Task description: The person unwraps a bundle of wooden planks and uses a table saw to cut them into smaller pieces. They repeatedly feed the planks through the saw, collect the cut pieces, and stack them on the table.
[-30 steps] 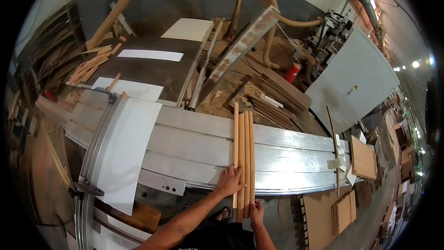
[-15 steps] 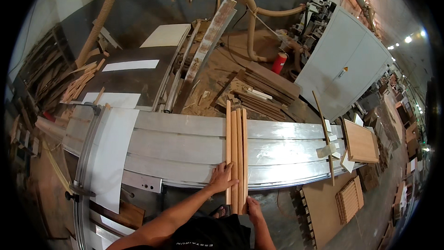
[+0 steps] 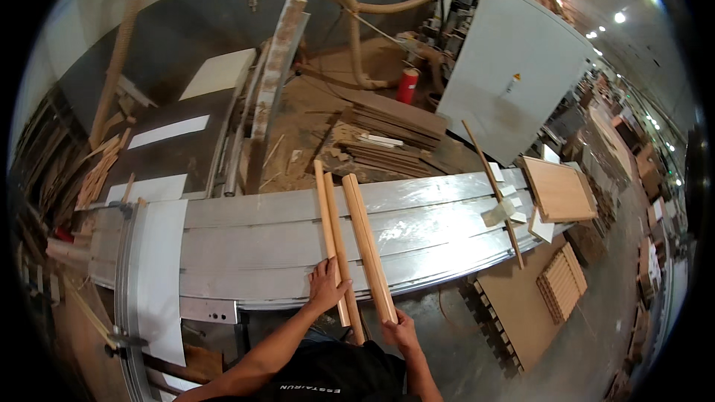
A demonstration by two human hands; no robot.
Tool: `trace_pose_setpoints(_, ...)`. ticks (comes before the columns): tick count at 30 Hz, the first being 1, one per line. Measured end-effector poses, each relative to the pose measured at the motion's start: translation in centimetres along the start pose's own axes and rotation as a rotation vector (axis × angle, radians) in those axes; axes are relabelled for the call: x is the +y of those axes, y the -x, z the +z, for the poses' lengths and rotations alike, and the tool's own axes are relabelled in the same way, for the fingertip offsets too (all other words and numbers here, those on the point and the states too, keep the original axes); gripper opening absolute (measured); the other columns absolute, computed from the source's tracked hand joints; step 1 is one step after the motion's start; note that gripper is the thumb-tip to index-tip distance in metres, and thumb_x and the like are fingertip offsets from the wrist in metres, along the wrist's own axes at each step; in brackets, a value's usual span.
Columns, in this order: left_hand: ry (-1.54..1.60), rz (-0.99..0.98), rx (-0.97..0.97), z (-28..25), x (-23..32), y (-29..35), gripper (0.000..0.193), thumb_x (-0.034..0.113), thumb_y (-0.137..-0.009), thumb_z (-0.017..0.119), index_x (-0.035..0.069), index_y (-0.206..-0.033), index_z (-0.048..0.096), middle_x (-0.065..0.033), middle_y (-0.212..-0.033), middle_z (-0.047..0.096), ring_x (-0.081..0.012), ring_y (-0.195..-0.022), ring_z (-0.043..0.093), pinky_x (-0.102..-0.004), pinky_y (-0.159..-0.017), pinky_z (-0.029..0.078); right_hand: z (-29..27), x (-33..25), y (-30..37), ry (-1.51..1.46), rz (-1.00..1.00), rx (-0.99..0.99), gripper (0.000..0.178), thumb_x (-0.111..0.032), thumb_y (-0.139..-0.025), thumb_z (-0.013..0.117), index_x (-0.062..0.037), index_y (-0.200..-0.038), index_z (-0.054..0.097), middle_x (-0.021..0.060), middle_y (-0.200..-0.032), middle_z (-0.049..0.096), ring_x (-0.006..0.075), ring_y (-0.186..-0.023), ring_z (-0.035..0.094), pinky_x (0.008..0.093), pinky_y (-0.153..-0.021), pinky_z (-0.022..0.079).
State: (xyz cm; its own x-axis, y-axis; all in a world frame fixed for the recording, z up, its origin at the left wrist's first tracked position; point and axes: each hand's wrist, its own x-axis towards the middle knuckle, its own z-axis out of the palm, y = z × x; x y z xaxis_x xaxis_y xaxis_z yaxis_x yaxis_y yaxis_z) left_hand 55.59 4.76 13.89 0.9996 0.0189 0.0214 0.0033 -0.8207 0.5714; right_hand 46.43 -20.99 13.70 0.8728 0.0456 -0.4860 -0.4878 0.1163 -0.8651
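Observation:
Two slim, light-brown wooden strips lie side by side across the metal table (image 3: 246,249): the left strip (image 3: 325,216) and its neighbour (image 3: 337,223). My left hand (image 3: 325,286) rests over them with fingers spread, the thumb reaching onto the neighbour. Apart from these, to the right, is a wider pair of wooden strips (image 3: 366,246) lying against each other. Their near end, past the table's front edge, is in the grip of my right hand (image 3: 402,330). The fingers under that end are partly hidden.
A white panel (image 3: 160,283) and a metal rail (image 3: 132,275) cross the table at left. At its right end are a thin wooden bar (image 3: 491,190), white blocks and a wooden panel (image 3: 558,190). Stacked slatted pieces (image 3: 562,283) lie low at right. Behind stands a grey cabinet (image 3: 514,67).
The right-hand pair of strips has separated from the other two, leaving a gap. My right hand has its near end. The whole view has shifted and tilted.

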Motion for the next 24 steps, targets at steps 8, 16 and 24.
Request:
trace_pose_setpoints(8, 0.01, 0.115, 0.052, -0.2, 0.0, -0.1, 0.084, 0.048, -0.086, 0.071, 0.003, -0.148, 0.037, -0.0213, -0.135, 0.043, -0.0407, -0.122, 0.046, -0.0556, -0.098, 0.037, -11.8, 0.6, -1.1, 0.028, 0.021, 0.148, 0.049, -0.005, -0.087, 0.071, -0.0006, -0.134, 0.058, 0.007, -0.098, 0.067, 0.0176, -0.078, 0.064, 0.0351, -0.066, 0.054)
trace_pose_setpoints(16, 0.092, 0.109, 0.016, -0.7, 0.0, -0.2, 0.084, 0.043, -0.086, 0.072, 0.004, -0.15, 0.034, -0.0209, -0.135, 0.043, -0.0389, -0.126, 0.043, -0.0542, -0.1, 0.035, -15.9, -3.6, -4.2, 0.077, 0.039, 0.275, 0.052, -0.005, -0.087, 0.067, 0.0004, -0.138, 0.055, 0.0103, -0.1, 0.068, 0.0202, -0.08, 0.066, 0.0351, -0.07, 0.054)
trace_pose_setpoints(24, 0.154, 0.087, 0.06, -0.2, -2.2, -0.3, 0.07, 0.032, -0.089, 0.069, 0.005, -0.147, 0.041, -0.0218, -0.138, 0.045, -0.0393, -0.128, 0.046, -0.054, -0.102, 0.036, -8.8, -4.6, 2.2, 0.394, -0.425, 0.996, 0.029, -0.015, -0.089, 0.072, 0.0037, -0.111, 0.066, 0.0101, -0.088, 0.065, 0.0171, -0.076, 0.059, 0.0335, -0.069, 0.05)
